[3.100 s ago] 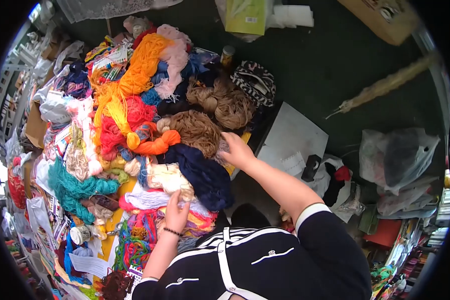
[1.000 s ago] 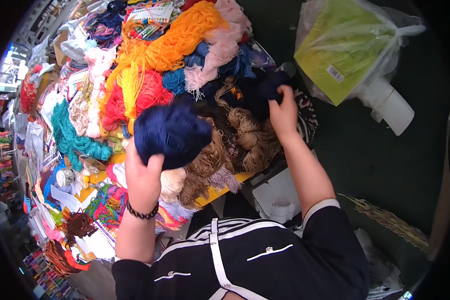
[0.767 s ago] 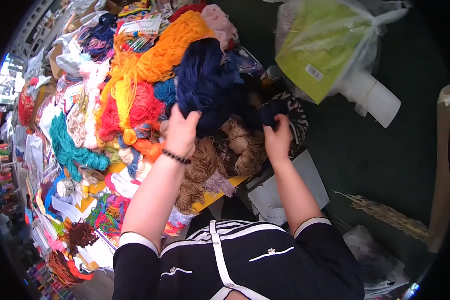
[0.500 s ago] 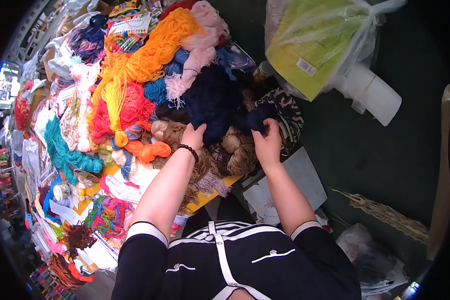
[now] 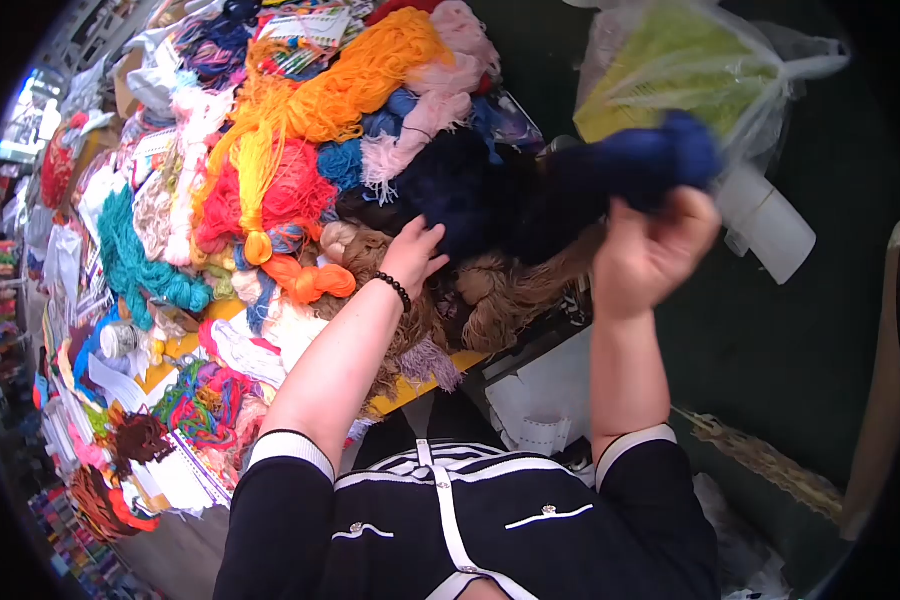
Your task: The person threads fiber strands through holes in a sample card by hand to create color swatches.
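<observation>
A skein of navy yarn (image 5: 460, 190) lies at the near right of a heap of yarn, its right end lifted and smeared by motion. My right hand (image 5: 655, 250) is closed on that raised end, out to the right over the dark floor. My left hand (image 5: 415, 258), with a beaded bracelet on the wrist, rests at the navy yarn's left side with fingers apart; its fingertips touch or nearly touch the strands. Below both hands sits tan yarn (image 5: 495, 300). Orange yarn (image 5: 340, 90), red yarn (image 5: 280, 190) and pale pink yarn (image 5: 440, 100) lie left of and beyond the navy.
A clear plastic bag (image 5: 660, 65) with something yellow-green stands at the far right, beside a white roll (image 5: 770, 225). A yellow table edge (image 5: 430, 380) shows under the yarn. Teal yarn (image 5: 135, 260) and paper sheets lie left. A braided strand (image 5: 770, 465) lies on the floor.
My right hand has moved right and up, pulling the end of the navy yarn out from the heap. My left hand's fingers have loosened and spread. The view has shifted slightly.
</observation>
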The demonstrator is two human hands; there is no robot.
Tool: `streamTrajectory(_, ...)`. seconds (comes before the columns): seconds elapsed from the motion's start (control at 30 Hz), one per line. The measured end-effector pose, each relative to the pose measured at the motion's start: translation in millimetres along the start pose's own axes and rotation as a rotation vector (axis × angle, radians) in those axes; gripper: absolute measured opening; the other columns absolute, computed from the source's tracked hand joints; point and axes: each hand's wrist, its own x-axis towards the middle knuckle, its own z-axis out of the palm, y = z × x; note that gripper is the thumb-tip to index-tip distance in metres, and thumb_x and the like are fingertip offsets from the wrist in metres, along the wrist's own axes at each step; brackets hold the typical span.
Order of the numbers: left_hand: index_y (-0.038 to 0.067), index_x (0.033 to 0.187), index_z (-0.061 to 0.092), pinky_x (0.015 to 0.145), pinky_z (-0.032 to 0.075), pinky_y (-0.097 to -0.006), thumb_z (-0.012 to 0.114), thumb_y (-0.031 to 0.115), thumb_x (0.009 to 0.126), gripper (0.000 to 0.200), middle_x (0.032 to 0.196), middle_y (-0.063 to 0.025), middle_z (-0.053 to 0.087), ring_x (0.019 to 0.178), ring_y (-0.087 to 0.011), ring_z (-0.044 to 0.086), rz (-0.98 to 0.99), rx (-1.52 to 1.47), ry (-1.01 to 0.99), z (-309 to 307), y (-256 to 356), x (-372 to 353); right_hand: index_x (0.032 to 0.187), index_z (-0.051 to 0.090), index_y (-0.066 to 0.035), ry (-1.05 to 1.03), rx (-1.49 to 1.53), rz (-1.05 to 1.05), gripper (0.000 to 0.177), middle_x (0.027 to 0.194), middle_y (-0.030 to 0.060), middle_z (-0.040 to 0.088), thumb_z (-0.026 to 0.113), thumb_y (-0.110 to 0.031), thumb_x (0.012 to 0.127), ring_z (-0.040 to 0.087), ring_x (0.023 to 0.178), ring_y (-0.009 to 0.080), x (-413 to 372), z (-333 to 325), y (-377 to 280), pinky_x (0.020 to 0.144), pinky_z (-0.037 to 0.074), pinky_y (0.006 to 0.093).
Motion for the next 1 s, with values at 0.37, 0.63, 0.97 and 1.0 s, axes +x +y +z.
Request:
streamTrajectory(0.37, 0.0, 0.126, 0.045, 0.097, 0.036, -0.0294, 0.066, 0.029, 0.083, 0.056, 0.118, -0.0091, 0.052, 0.113, -0.0158, 0.048, 0.985, 0.313, 0.014, -7, 96, -187, 0.11, 0.038, -0.005, -0.441, 0.55, 0.66, 0.049, 0.1, 0.0038, 0.046, 0.062, 0.01, 0.07, 0.049, 0.098, 0.0121, -15, 84, -109, 0.087, 0.04, 0.0251)
streamTrajectory(0.63, 0.002, 0.112, 0.054, 0.087, 0.043, -0.0268, 0.064, 0.006, 0.083, 0.03, 0.105, -0.0036, 0.06, 0.097, -0.0104, 0.055, 0.926, -0.024, 0.035, -59, 75, -310, 0.119, 0.042, -0.001, -0.934, 0.463, 0.539, 0.052, 0.107, 0.0072, 0.052, 0.069, -0.007, 0.075, 0.05, 0.1, 0.0136, -83, 133, -180, 0.087, 0.041, 0.028)
streamTrajectory(0.97, 0.001, 0.106, 0.057, 0.079, 0.045, -0.0265, 0.069, 0.01, 0.078, 0.032, 0.094, -0.0048, 0.062, 0.088, -0.0099, 0.056, 1.139, 0.301, 0.581, -215, -45, -487, 0.093, 0.06, -0.002, -1.51, 0.432, 0.278, 0.022, 0.084, 0.0086, 0.063, 0.065, -0.009, 0.073, 0.06, 0.078, 0.0205, -247, 201, -305, 0.073, 0.045, 0.0307)
streamTrajectory(1.0, 0.001, 0.104, 0.058, 0.078, 0.045, -0.0263, 0.068, 0.009, 0.078, 0.029, 0.091, -0.0049, 0.063, 0.085, -0.0098, 0.057, 1.048, 0.245, 0.579, -229, -61, -510, 0.092, 0.057, -0.002, -1.531, 0.523, 0.37, 0.019, 0.08, 0.0042, 0.06, 0.064, -0.008, 0.075, 0.057, 0.077, 0.0127, -276, 208, -312, 0.07, 0.044, 0.0269)
